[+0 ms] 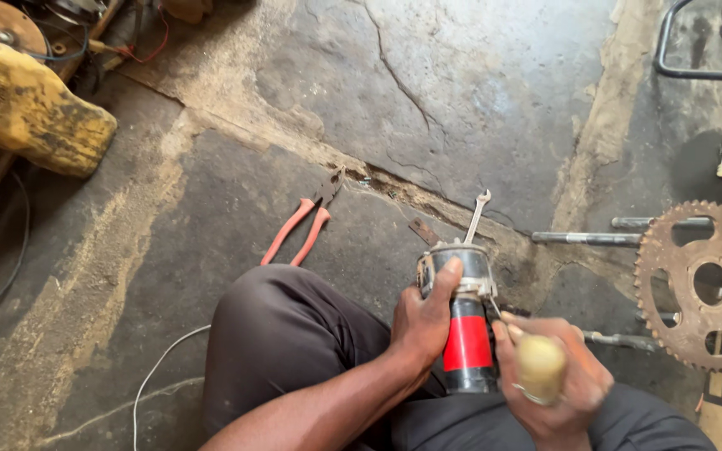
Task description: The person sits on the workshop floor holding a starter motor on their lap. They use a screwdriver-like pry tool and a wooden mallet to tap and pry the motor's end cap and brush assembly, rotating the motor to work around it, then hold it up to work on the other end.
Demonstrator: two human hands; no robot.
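I hold a cylindrical motor part (467,338) upright over my lap; its body is black with a red band and a grey metal top end (459,266). My left hand (422,320) grips its left side, thumb pressed up against the metal end. My right hand (555,380) is closed around a tool with a rounded yellowish handle (540,364), held right beside the part; the tool's tip is hidden. A small silver wrench (476,215) lies on the floor just behind the part.
Red-handled pliers (304,224) lie on the cracked concrete floor ahead. A rusty sprocket (706,286) and metal rods (599,238) sit at the right. A yellow worn object (31,108) is at the upper left, a white wire (156,372) at my left.
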